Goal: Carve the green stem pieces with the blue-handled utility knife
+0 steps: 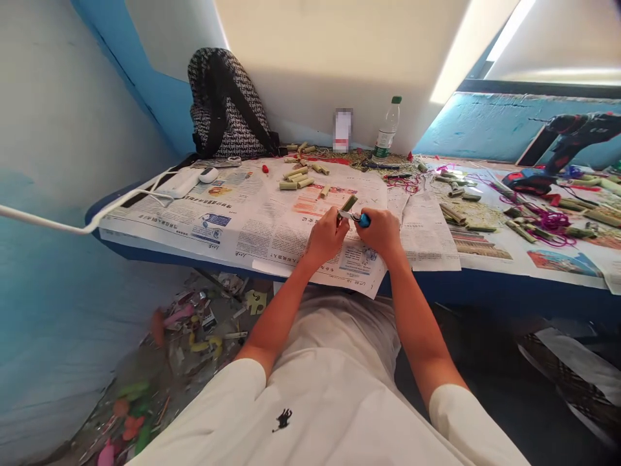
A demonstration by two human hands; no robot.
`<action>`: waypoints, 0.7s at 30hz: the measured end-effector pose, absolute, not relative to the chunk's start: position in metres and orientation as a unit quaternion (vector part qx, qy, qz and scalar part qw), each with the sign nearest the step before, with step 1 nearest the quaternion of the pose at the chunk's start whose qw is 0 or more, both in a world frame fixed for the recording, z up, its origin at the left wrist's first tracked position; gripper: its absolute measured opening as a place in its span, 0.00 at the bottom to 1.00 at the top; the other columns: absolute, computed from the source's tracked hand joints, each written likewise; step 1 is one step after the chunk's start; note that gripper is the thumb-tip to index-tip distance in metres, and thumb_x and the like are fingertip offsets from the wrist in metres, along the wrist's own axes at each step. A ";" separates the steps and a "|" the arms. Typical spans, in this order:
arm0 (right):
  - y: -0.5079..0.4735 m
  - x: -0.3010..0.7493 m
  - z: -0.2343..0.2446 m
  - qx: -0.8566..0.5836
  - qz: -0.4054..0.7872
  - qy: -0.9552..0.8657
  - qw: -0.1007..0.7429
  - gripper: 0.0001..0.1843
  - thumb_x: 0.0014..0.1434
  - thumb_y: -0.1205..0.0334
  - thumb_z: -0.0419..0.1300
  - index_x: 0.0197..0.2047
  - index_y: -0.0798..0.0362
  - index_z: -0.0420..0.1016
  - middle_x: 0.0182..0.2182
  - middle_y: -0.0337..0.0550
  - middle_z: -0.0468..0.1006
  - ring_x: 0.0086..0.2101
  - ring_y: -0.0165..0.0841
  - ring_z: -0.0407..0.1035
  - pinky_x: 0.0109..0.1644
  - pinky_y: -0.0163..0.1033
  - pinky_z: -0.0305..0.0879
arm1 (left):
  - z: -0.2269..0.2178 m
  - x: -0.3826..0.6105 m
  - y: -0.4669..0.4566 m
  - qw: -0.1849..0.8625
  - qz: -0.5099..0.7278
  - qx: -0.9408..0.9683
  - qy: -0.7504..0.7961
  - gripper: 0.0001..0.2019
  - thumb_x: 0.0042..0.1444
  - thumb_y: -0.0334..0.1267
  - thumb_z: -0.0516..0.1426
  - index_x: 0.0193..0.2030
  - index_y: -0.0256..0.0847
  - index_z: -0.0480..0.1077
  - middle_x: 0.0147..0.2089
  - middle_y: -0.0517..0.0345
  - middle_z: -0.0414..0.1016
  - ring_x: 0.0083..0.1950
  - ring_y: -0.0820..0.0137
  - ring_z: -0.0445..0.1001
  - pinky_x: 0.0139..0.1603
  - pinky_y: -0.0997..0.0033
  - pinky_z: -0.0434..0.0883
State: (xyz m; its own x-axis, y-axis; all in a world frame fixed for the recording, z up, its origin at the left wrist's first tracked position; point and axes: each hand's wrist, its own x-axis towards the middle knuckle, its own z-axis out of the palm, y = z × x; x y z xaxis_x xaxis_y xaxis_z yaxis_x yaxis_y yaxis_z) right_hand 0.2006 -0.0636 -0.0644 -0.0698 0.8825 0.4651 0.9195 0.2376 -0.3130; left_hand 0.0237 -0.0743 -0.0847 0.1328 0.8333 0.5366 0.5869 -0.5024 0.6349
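Note:
My left hand [328,237] is closed around a short green bamboo piece [348,202], whose upper end sticks up past the fingers. In my right hand [383,232] is a utility knife with a blue handle [364,221]. Its metal blade [347,215] reaches leftward and lies against or just in front of the bamboo; exact contact is too small to tell. Both hands are above the newspaper [272,223] near the table's front edge. Beyond them lie several cut bamboo pieces [297,183], and one short piece [325,192] sits closer to the hands.
A patterned backpack [228,107] and a plastic bottle [387,133] stand at the back. At the right are a cordless drill [563,149], purple string [553,219] and scattered bamboo. A white cable [87,226] crosses the left edge. Litter [204,323] covers the floor at left.

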 end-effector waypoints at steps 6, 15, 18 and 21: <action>-0.062 0.196 -0.064 -0.645 -0.047 -0.727 0.232 0.10 0.64 0.56 0.60 0.33 0.50 0.77 0.30 0.47 0.79 0.31 0.36 0.64 0.35 0.42 0.43 | -0.088 0.025 -0.073 0.129 0.464 0.740 0.469 0.13 0.71 0.38 0.56 0.36 0.47 0.55 0.34 0.60 0.69 0.35 0.67 0.69 0.37 0.67 0.59; -0.069 0.197 -0.060 -0.629 -0.042 -0.745 0.218 0.10 0.62 0.57 0.62 0.29 0.50 0.74 0.28 0.47 0.78 0.30 0.36 0.63 0.34 0.43 0.42 | -0.088 0.021 -0.075 0.127 0.483 0.724 0.477 0.04 0.68 0.31 0.56 0.42 0.45 0.66 0.34 0.59 0.72 0.38 0.66 0.73 0.42 0.65 0.68; -0.071 0.198 -0.059 -0.622 -0.039 -0.752 0.214 0.10 0.61 0.57 0.63 0.29 0.49 0.74 0.27 0.46 0.77 0.30 0.37 0.63 0.34 0.43 0.42 | -0.089 0.020 -0.075 0.128 0.477 0.725 0.481 0.07 0.66 0.29 0.56 0.47 0.45 0.69 0.35 0.58 0.73 0.39 0.65 0.74 0.43 0.65 0.70; -0.070 0.198 -0.059 -0.620 -0.038 -0.754 0.214 0.10 0.61 0.58 0.63 0.29 0.49 0.74 0.27 0.46 0.77 0.31 0.38 0.64 0.34 0.43 0.43 | -0.092 0.021 -0.074 0.114 0.476 0.722 0.489 0.06 0.66 0.29 0.56 0.46 0.44 0.69 0.37 0.57 0.75 0.41 0.64 0.75 0.44 0.64 0.70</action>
